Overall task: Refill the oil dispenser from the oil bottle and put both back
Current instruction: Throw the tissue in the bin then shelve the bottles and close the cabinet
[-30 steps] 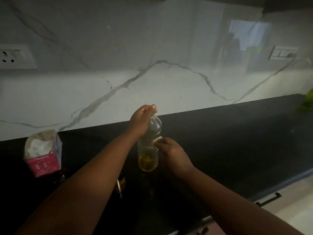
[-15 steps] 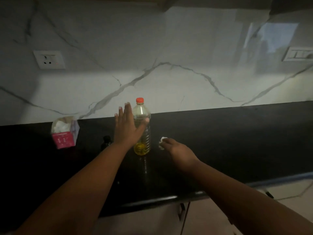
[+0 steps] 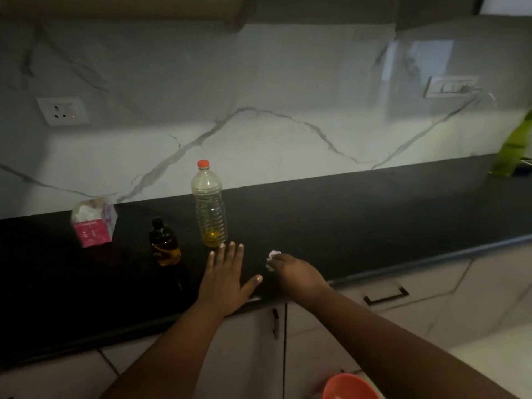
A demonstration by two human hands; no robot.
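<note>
A clear plastic oil bottle (image 3: 209, 207) with a red cap stands upright on the black counter (image 3: 359, 214), a little yellow oil at its bottom. To its left stands the small dark oil dispenser (image 3: 164, 243), capped and holding amber oil. My left hand (image 3: 226, 279) lies flat and open just in front of the bottle, touching neither container. My right hand (image 3: 296, 273) is to the right, fingers closed on a small crumpled white tissue (image 3: 273, 257) against the counter.
A pink tissue box (image 3: 93, 223) sits at the left near the marble backsplash. A green object (image 3: 514, 148) is at the far right edge. Cabinet drawers with dark handles (image 3: 385, 298) run below the counter. A red bowl-like rim (image 3: 349, 387) shows at the bottom.
My left hand let go of the oil bottle's cap and drew back to lie flat in front of it. My right hand left the bottle with the tissue. The view pulled back.
</note>
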